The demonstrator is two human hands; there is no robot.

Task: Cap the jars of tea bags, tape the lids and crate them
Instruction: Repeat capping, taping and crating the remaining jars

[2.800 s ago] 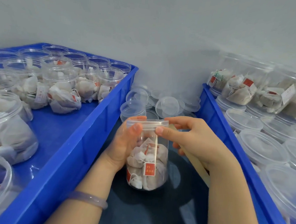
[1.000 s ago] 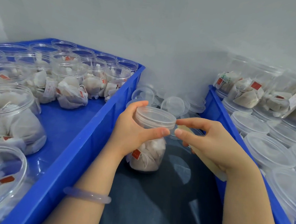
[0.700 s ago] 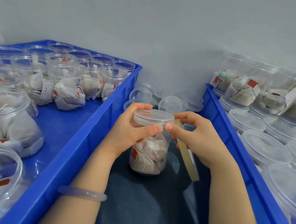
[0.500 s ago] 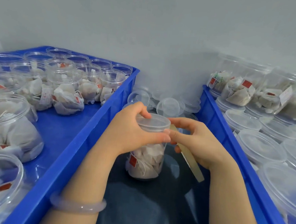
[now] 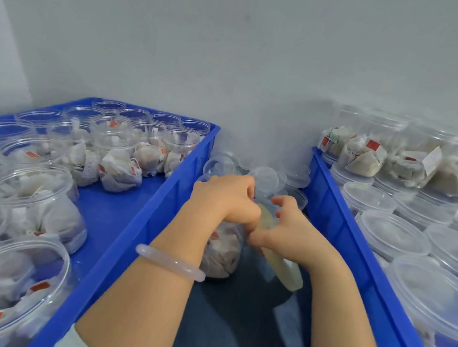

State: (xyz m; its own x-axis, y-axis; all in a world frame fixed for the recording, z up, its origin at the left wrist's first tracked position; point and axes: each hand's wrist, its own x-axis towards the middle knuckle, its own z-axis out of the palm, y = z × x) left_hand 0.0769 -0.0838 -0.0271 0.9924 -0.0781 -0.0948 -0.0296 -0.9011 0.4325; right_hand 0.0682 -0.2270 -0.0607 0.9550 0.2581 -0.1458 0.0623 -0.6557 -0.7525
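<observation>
surface (image 5: 241, 328): dark, possibly cloth | flanked by: blue crates (image 5: 148, 222) | on it: jar (image 5: 223, 257), loose lids (image 5: 266, 176)

Left hand (image 5: 226, 200) and right hand (image 5: 291, 232) touch, fingers curled (forearms apart).

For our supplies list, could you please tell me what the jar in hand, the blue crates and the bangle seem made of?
Jar: clear glossy plastic; tea bags show through. Blue crates: opaque moulded plastic, slight sheen. Bangle: translucent pale, smooth, perhaps jade or glass; cannot tell.

Blue crates (image 5: 172, 196), clear jars (image 5: 222, 251) with red tags (image 5: 41, 286).
</observation>
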